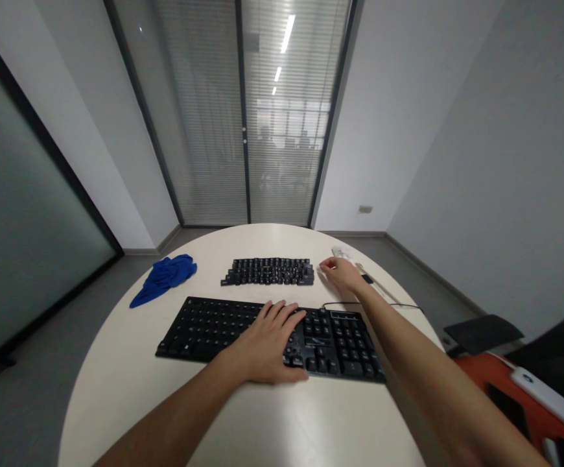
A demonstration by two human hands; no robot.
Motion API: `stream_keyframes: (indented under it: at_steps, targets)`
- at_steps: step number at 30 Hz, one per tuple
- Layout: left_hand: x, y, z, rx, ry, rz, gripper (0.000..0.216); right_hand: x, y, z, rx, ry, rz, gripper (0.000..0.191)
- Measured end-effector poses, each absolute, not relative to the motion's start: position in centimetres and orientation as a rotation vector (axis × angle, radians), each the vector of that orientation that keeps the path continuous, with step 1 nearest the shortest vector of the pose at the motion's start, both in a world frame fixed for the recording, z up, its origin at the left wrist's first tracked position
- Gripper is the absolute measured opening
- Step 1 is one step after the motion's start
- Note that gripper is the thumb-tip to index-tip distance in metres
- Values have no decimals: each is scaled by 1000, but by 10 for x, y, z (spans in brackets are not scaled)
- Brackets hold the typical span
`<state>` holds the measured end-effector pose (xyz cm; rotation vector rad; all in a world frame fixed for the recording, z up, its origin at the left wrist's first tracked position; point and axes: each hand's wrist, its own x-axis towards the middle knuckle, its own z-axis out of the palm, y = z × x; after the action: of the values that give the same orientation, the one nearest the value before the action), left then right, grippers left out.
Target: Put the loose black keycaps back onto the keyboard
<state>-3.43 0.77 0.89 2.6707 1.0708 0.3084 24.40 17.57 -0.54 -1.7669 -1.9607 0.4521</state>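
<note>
Keyboard (214,327) is lying across the round table (282,431), its left part showing rows of small bare posts and its right part carrying black keys. Over the keyboard's middle, the left hand (268,344) is resting palm down, fingers spreading apart, thumb lying along the near edge. Beyond the keyboard's far edge, loose black keycaps (267,271) are sitting in close rows. The right hand (341,272) is reaching beyond the keyboard's right part, beside the end of those rows; its fingers are curling inward, though whether the tips are pinching anything I cannot tell. Farther beyond the keyboard's right part, clear wrapping (343,251), a small black piece (367,279) and a pale stick (382,285) are lying. A cable (406,305) is running rightward from the keyboard's far edge. Beyond the keyboard's left end, a blue cloth (165,277) is lying bunched.
</note>
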Motion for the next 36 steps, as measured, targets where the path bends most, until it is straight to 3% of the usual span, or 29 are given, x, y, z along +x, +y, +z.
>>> stream_keyframes:
  at_steps: [18, 36]
  targets:
    - [-34, 7, 11, 2623, 1077, 248, 106, 216, 233, -6, -1897, -2123, 399, 23]
    - [-36, 9, 6, 2680, 1064, 268, 104, 258, 138, 3, -2019, -2025, 376, 20]
